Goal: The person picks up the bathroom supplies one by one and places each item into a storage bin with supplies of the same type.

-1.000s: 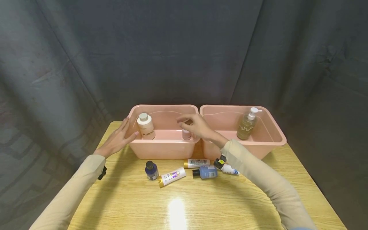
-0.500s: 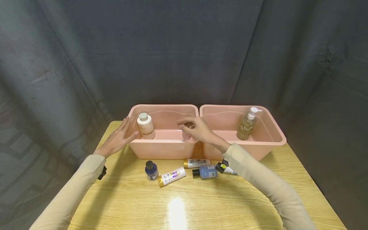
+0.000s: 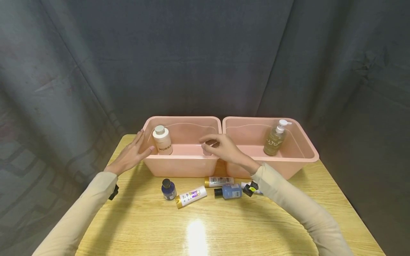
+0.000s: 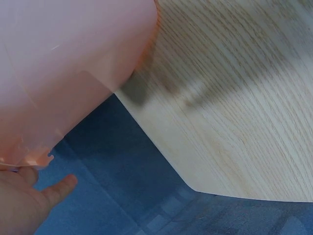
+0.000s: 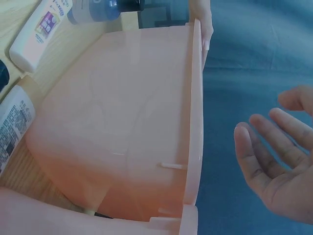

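Observation:
My left hand [image 3: 131, 156] lies with straight fingers against the left end of the left pink bin [image 3: 179, 167]; in the left wrist view its fingertips meet the bin's rim. A white bottle [image 3: 164, 144] lettered MURRA stands inside, close to that hand. Over the right end of the same bin hovers my right hand [image 3: 222, 147], its fingers loosely curved. Below it, a small pale pink bottle [image 3: 206, 152] stands in the bin, its top mostly covered by the fingers. Seen from the right wrist, the right hand [image 5: 283, 166] holds nothing.
A right pink bin [image 3: 272, 163] contains a green pump bottle [image 3: 274, 141]. In front on the wooden table lie a dark blue bottle [image 3: 169, 190], a white tube [image 3: 192, 196], another gold-capped tube [image 3: 220, 181], a light blue bottle [image 3: 232, 191] and a partly hidden white tube [image 3: 245, 185].
My right hand has shifted slightly to the right and toward me above the small pink bottle, which stays in the bin. The left hand has not moved.

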A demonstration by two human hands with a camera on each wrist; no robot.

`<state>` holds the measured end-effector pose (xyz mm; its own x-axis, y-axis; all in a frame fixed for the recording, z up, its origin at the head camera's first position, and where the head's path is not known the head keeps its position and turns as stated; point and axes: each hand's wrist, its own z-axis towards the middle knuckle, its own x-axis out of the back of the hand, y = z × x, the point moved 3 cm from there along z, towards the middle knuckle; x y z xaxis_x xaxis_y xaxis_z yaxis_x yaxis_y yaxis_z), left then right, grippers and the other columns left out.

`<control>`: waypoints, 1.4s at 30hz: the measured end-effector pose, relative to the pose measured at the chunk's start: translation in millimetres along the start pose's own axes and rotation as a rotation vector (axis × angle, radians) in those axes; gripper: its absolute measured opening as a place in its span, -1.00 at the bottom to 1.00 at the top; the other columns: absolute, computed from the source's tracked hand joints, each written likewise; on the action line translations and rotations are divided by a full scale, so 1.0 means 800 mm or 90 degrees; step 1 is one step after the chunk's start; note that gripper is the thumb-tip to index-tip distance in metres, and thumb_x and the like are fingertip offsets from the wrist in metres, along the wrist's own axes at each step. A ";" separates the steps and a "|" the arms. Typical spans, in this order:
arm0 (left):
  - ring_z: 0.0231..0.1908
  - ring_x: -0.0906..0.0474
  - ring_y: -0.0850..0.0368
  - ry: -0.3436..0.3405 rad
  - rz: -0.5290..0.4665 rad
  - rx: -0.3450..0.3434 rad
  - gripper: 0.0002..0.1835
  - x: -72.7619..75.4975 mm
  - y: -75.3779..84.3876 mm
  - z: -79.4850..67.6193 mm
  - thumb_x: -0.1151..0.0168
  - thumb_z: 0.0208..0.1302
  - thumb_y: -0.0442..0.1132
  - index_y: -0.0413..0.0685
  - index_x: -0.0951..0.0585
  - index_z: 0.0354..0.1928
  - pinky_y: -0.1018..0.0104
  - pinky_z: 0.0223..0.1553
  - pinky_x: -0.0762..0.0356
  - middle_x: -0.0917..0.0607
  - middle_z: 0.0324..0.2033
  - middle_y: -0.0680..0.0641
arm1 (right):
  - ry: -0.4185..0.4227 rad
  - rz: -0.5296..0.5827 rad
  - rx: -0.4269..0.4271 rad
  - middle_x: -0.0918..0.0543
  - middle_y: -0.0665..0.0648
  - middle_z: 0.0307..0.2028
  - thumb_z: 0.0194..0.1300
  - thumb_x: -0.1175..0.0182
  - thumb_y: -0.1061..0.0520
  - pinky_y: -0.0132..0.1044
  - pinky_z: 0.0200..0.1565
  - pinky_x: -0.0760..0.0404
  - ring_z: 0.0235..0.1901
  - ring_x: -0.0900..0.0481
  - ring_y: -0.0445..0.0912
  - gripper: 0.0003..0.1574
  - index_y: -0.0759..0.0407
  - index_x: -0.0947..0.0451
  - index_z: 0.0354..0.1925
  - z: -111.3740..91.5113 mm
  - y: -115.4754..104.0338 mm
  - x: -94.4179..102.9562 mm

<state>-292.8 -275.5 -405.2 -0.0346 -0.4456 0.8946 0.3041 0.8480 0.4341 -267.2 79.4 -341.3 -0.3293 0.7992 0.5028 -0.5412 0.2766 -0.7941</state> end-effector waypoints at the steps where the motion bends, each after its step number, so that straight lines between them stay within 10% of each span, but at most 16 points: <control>1: 0.45 0.13 -0.41 0.000 0.000 0.000 -0.05 0.000 0.000 0.000 0.10 0.44 0.30 -0.07 0.23 0.57 -0.34 0.35 0.05 0.32 0.55 -0.08 | -0.002 -0.003 0.005 -0.73 0.22 -0.13 0.31 -0.23 0.32 -0.26 -0.22 -0.69 -0.29 -0.72 0.04 -0.67 0.35 -0.64 0.04 -0.001 0.000 0.000; 42: 0.45 0.12 -0.41 -0.006 -0.003 0.003 -0.07 -0.001 -0.003 0.001 0.07 0.46 0.24 -0.07 0.23 0.57 -0.33 0.36 0.06 0.33 0.55 -0.07 | -0.032 -0.030 0.043 -0.71 0.18 -0.04 0.32 -0.29 0.24 -0.09 -0.13 -0.66 -0.16 -0.64 -0.09 -0.69 0.25 -0.66 0.04 -0.051 0.009 0.002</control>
<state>-294.0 -276.6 -407.0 -0.0446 -0.4473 0.8933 0.2992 0.8471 0.4391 -240.0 104.7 -359.9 -0.3390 0.7583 0.5568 -0.6078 0.2753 -0.7449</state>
